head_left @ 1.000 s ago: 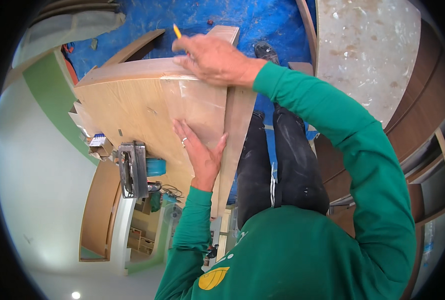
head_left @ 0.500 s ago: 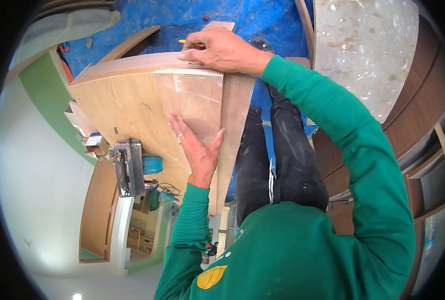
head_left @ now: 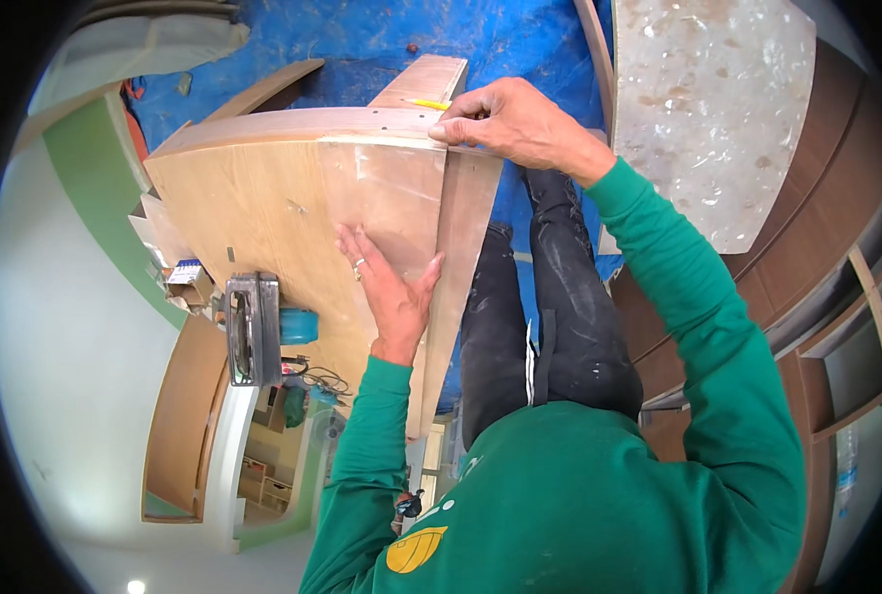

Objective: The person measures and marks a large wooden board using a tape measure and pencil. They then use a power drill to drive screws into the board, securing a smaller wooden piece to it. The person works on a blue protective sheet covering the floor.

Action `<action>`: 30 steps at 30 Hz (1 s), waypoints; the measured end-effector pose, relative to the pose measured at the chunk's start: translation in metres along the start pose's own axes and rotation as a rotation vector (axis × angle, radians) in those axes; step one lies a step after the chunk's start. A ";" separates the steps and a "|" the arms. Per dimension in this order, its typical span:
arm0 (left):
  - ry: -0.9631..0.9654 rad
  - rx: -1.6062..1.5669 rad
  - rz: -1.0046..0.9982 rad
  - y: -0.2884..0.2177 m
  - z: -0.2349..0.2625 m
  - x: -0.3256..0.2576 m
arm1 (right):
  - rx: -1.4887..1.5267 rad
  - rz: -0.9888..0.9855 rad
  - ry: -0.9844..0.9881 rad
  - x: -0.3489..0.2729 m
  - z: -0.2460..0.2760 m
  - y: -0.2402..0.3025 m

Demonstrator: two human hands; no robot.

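Note:
My left hand (head_left: 393, 297) lies flat with spread fingers on a thin, smooth rectangular panel (head_left: 386, 188), a ring on one finger. That panel rests on a larger light wood board (head_left: 233, 188), near its right side. At the far right corner, my right hand (head_left: 525, 124) pinches a yellow pencil (head_left: 429, 103), whose tip points left. Its fingertips are close to the board's far edge strip (head_left: 292, 124), where small dark dots show. Under the panel's right side runs another wooden piece (head_left: 466, 218).
A circular saw (head_left: 254, 330) with a teal motor housing stands on the board at the left, its cord beside it. Blue sheeting (head_left: 362, 35) covers the floor. A paint-spotted board (head_left: 713, 119) is at the far right; a small box (head_left: 191, 282) is at left.
My right hand has moved right along the far edge with the pencil, uncovering dark dots there. The left hand stays on the panel.

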State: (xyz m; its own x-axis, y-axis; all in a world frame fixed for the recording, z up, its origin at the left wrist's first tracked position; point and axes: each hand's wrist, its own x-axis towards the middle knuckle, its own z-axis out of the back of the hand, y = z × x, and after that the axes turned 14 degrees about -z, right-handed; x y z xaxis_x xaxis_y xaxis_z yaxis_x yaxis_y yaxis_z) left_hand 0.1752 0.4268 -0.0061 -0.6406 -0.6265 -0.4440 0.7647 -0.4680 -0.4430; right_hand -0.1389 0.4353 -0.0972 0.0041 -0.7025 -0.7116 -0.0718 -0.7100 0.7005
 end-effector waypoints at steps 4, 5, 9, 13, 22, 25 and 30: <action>-0.007 0.012 -0.023 0.001 0.000 0.000 | -0.193 0.086 -0.048 -0.001 0.002 0.010; -0.009 0.010 -0.023 0.001 0.000 0.000 | -0.243 0.102 -0.051 -0.001 0.002 0.014; -0.022 -0.014 -0.025 0.000 0.000 -0.001 | -0.223 0.043 -0.010 0.004 0.003 0.015; -0.033 0.025 -0.039 0.001 -0.002 -0.002 | -0.223 0.033 -0.003 0.006 0.006 0.014; -0.026 0.015 -0.008 -0.001 -0.002 -0.003 | -0.274 0.050 0.004 0.001 0.011 0.021; -0.030 0.007 -0.012 0.000 -0.002 -0.004 | -0.284 0.046 0.007 -0.001 0.011 0.024; -0.027 0.001 -0.023 0.000 -0.001 -0.004 | -0.332 0.131 -0.029 0.000 0.007 0.020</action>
State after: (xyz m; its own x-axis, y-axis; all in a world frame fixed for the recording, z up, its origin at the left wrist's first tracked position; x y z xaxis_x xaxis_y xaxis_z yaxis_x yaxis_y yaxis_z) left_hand 0.1775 0.4297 -0.0050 -0.6557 -0.6321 -0.4130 0.7500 -0.4827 -0.4522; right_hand -0.1472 0.4214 -0.0841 -0.0128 -0.7906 -0.6122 0.2581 -0.5941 0.7619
